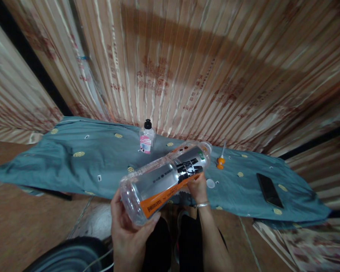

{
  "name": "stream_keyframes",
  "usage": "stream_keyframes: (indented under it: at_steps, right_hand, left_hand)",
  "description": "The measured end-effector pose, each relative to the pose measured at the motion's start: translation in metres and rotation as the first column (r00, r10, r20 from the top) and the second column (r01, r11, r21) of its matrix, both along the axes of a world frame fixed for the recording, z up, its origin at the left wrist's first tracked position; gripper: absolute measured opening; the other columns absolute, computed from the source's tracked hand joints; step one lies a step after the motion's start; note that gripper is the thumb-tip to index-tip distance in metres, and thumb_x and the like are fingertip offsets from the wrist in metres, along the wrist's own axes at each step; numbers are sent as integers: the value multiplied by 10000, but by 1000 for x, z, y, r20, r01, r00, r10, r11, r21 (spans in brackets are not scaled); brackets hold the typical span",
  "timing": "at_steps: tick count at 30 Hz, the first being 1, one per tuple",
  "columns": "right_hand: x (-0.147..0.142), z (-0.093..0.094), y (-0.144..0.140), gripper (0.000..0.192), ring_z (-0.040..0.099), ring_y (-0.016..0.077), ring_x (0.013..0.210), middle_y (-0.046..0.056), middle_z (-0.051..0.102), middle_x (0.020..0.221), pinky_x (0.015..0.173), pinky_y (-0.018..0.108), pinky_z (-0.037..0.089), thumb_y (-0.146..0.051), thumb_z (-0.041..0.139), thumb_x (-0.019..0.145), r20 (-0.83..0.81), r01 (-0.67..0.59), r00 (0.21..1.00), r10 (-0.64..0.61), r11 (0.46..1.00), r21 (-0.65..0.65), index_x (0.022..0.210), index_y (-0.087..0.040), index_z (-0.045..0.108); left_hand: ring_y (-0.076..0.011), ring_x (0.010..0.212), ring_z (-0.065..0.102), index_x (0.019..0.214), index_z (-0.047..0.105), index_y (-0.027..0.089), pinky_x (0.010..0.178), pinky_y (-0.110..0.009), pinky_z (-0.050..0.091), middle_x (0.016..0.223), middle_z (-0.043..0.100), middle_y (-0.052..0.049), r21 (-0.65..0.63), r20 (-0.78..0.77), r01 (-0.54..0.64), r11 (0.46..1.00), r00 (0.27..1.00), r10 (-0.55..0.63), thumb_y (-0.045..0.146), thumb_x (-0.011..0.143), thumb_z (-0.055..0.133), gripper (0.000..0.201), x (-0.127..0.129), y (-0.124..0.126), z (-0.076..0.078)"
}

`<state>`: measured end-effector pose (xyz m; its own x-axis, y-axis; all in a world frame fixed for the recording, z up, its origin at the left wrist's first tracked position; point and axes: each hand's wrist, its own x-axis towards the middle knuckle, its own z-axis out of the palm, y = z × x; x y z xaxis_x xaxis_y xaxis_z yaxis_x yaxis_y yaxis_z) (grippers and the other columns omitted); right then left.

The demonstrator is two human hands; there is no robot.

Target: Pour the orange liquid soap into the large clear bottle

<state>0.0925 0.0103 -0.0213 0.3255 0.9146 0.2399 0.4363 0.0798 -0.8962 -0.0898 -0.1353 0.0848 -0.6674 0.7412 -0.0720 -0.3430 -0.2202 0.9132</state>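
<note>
A large clear plastic bottle (170, 177) with a silver, black and orange label lies slanted across the view, its neck up to the right. My left hand (130, 223) grips its base, thumb below and fingers along the near end. Under the label near the shoulder, my right hand (197, 189) holds the bottle; its fingers are mostly hidden behind it. A bracelet circles the right wrist. Just right of that hand, a small whitish disc (210, 183) lies on the cloth. Beyond it is an orange-handled tool (220, 163) with a thin pale shaft, like a screwdriver.
A teal cloth with yellow prints (110, 162) covers the long narrow surface. A small clear bottle (146, 139) with a black cap and pink label stands at the back. A dark phone (270, 190) lies to the right. Striped curtains (164, 68) hang behind.
</note>
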Motion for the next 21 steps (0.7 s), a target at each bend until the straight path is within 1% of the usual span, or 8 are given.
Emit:
stream_keyframes:
  at_steps: [2, 4, 6, 9, 12, 15, 18, 21]
  right_hand:
    - [0, -1, 0, 591, 740, 298, 831, 120, 769, 965, 763, 449, 632, -531, 743, 630, -3, -14, 1000, 14, 1000, -8, 1084, -178, 605]
    - [1, -2, 1, 595, 739, 300, 843, 123, 767, 981, 789, 458, 627, -533, 740, 638, -11, -15, 1000, 15, 1000, -12, 1096, -179, 603]
    - [1, -3, 1, 592, 735, 307, 819, 112, 765, 943, 762, 469, 626, -540, 752, 622, -16, 1, 1000, -1, 1000, -9, 1075, -190, 603]
    - [0, -2, 1, 585, 736, 313, 803, 101, 765, 911, 726, 466, 626, -521, 773, 600, -27, -1, 1000, 1, 1000, 13, 1058, -200, 601]
    - [-1, 1, 0, 558, 746, 314, 819, 109, 773, 932, 730, 451, 631, -481, 774, 611, -39, -22, 999, 23, 999, 27, 1060, -198, 601]
    - [-1, 3, -1, 528, 749, 312, 822, 102, 777, 931, 727, 446, 632, -491, 762, 621, -38, -17, 999, 17, 1000, 10, 1036, -207, 599]
    - [0, 3, -2, 553, 749, 311, 820, 100, 774, 913, 712, 437, 632, -522, 772, 606, -39, -3, 999, 2, 1000, -20, 1026, -209, 596]
    - [0, 4, -2, 579, 753, 302, 819, 108, 778, 920, 701, 409, 631, -541, 782, 606, -48, -16, 999, 16, 1000, -7, 1040, -206, 598]
  left_hand:
    - [-252, 1033, 741, 1304, 607, 252, 841, -301, 610, 1231, 723, -68, -5, -6, 8, 1000, 1000, -8, 267, 548, 969, 838, -2, 0, -2]
    - [-265, 1012, 748, 1295, 606, 248, 814, -311, 621, 1214, 731, -74, 3, -36, 38, 999, 999, -38, 254, 518, 979, 861, -4, 0, -5]
    - [-261, 967, 757, 1270, 617, 242, 783, -303, 626, 1173, 744, -72, 27, -59, 47, 999, 997, -45, 238, 499, 984, 854, -5, 1, -5]
    - [-259, 1011, 744, 1292, 620, 246, 819, -308, 620, 1221, 727, -74, 15, -35, 15, 1000, 999, -15, 258, 548, 967, 821, -3, 1, -1]
    - [-263, 1025, 743, 1283, 632, 247, 819, -303, 618, 1224, 725, -80, 20, -4, 15, 1000, 1000, -15, 259, 548, 968, 808, 0, 0, 3]
    - [-258, 997, 749, 1271, 642, 250, 802, -293, 619, 1211, 729, -79, 34, -7, 14, 999, 1000, -14, 231, 514, 980, 830, 0, 1, 2]
    - [-253, 1028, 739, 1272, 645, 257, 829, -294, 612, 1237, 722, -73, 33, 13, -3, 999, 1000, 3, 230, 530, 975, 813, 0, 1, 0]
    - [-260, 1034, 740, 1265, 648, 247, 826, -297, 615, 1231, 722, -78, 39, 5, -2, 999, 1000, 2, 223, 534, 974, 800, 0, 0, 1]
